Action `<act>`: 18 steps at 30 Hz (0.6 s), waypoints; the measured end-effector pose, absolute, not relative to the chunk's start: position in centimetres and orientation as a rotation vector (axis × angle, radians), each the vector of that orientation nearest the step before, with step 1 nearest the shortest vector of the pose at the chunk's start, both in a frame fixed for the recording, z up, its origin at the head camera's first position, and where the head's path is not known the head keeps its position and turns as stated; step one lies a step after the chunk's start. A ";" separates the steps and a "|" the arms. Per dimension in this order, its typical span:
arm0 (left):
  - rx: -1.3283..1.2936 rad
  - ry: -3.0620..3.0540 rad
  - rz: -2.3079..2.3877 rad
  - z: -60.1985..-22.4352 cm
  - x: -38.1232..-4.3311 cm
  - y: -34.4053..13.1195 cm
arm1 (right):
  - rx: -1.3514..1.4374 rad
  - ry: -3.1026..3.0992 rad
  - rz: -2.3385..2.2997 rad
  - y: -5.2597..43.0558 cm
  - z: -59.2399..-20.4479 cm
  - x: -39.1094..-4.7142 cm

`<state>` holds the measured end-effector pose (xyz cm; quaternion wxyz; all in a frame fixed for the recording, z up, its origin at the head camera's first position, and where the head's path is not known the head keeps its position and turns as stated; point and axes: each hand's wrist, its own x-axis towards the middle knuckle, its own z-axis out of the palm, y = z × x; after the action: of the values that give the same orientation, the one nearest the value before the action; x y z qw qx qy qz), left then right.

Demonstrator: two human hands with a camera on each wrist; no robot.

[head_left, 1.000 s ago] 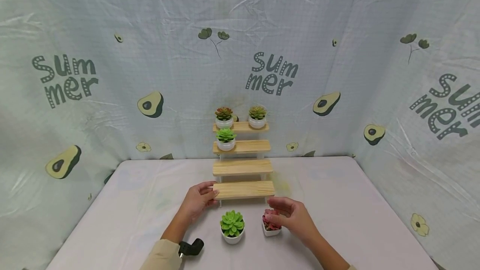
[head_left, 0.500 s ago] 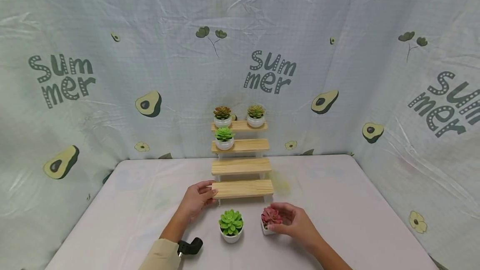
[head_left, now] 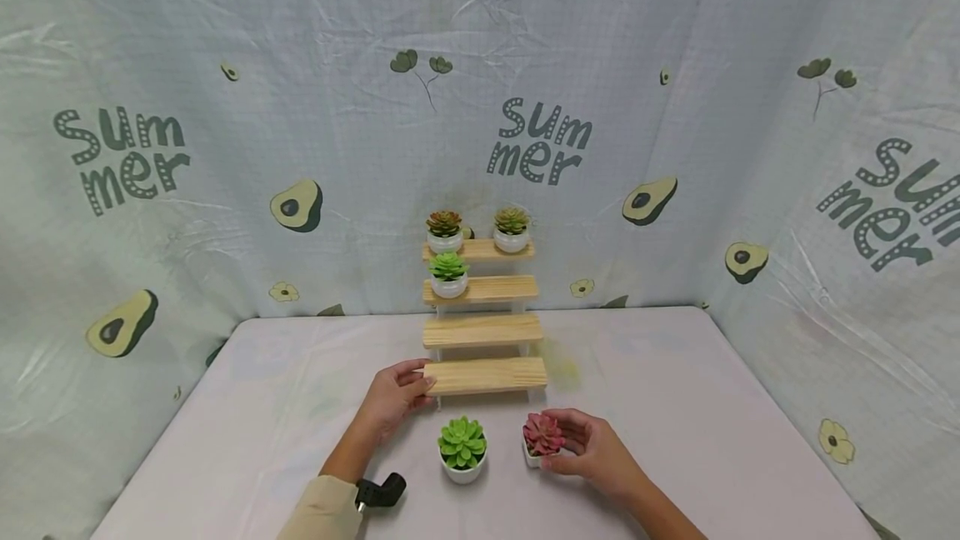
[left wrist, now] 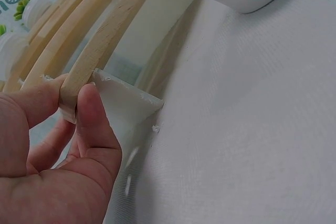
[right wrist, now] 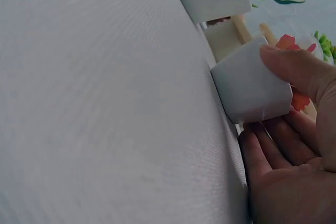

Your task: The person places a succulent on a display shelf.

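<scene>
My left hand [head_left: 392,400] pinches the left end of the lowest wooden step of a tiered display stand [head_left: 487,376]; the left wrist view has thumb and fingers on either side of the board [left wrist: 86,66]. Near the stand's front right leg, my right hand [head_left: 594,450] holds a pink-red succulent [head_left: 543,433] in a white square pot. In the right wrist view its thumb lies on the face of that pot [right wrist: 252,85], with the fingers at the side and the base close to the cloth. Between the hands stands a green succulent [head_left: 462,443] in a white round pot.
On the top step sit a reddish-brown succulent [head_left: 445,225] and a yellow-green succulent [head_left: 512,222] in white pots. A bright green succulent [head_left: 448,267] occupies the second step's left end. Behind the table [head_left: 660,407] hangs a printed curtain [head_left: 360,148].
My right hand has come down from above the pink-red succulent to its right side and now grips its pot. The left hand keeps its hold on the stand.
</scene>
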<state>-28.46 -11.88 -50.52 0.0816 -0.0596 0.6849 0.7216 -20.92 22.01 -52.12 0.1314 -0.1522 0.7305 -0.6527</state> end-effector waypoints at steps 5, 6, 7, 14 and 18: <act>-0.178 2.049 2.156 -50.5 -28.5 -11.8 | -0.451 2.099 -1.907 22.2 -52.4 -21.0; -0.179 2.048 2.157 -50.5 -28.5 -11.8 | -0.450 2.093 -1.912 22.2 -52.4 -21.0; -0.180 2.046 2.160 -50.5 -28.5 -11.8 | -0.448 2.088 -1.915 22.2 -52.4 -21.0; -0.182 2.047 2.160 -50.5 -28.5 -11.9 | -0.443 2.101 -1.921 22.1 -52.6 -21.1; -0.188 2.050 2.156 -50.4 -28.5 -11.8 | -0.450 2.108 -1.926 22.0 -52.7 -21.0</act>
<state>-28.47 -11.85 -50.42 0.0805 -0.0627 0.6855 0.7209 -21.03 22.03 -52.65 0.1251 -0.1544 0.7235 -0.6611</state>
